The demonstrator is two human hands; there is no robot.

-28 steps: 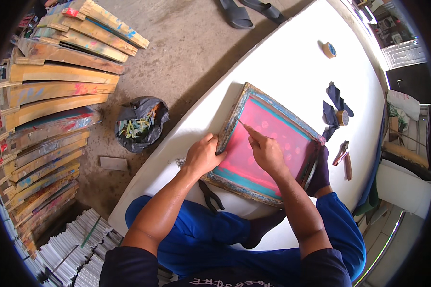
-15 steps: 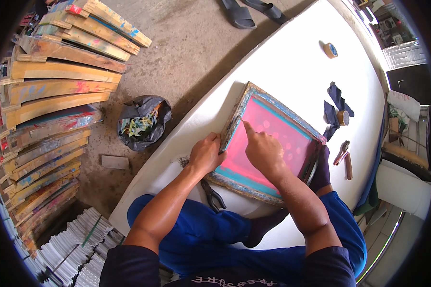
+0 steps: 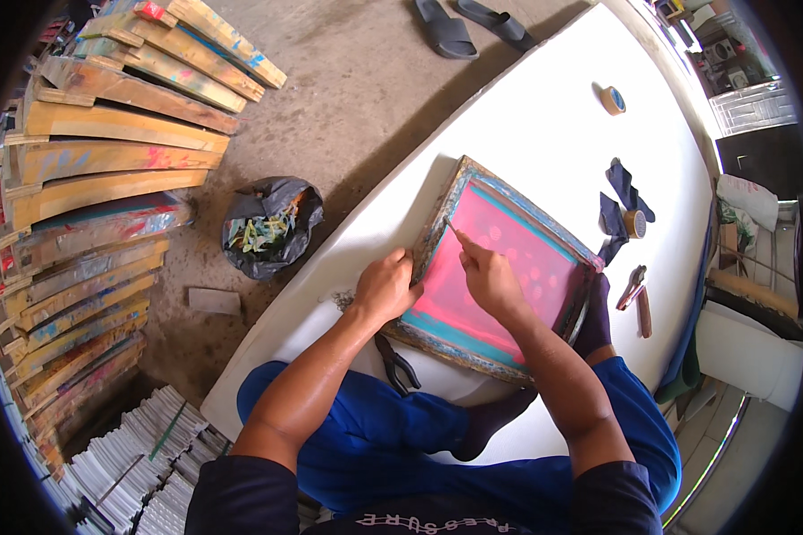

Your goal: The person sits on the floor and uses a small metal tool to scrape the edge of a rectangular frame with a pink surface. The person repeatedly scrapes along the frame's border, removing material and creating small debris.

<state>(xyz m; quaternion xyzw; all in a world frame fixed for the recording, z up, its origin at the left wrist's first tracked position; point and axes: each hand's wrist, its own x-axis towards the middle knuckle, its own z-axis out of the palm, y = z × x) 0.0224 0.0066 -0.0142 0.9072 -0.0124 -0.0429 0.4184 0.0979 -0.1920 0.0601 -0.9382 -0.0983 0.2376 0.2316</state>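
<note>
Fingers of the right hand (image 3: 491, 278) pinch a thin stick-like tool (image 3: 455, 232), its tip on the pink mesh of a wooden screen-printing frame (image 3: 437, 230) lying flat on the white table (image 3: 526, 116); the left hand (image 3: 385, 287) curls over the frame's near-left rail. The wood looks stiff and safest gripped by its rails, the stretched mesh taut and likely easy to puncture. Pliers (image 3: 394, 361) lie just beside the frame

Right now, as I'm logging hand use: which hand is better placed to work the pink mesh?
Likely the right hand: it lies on the pink mesh holding a thin tool. The left hand grips the frame edge.
</note>
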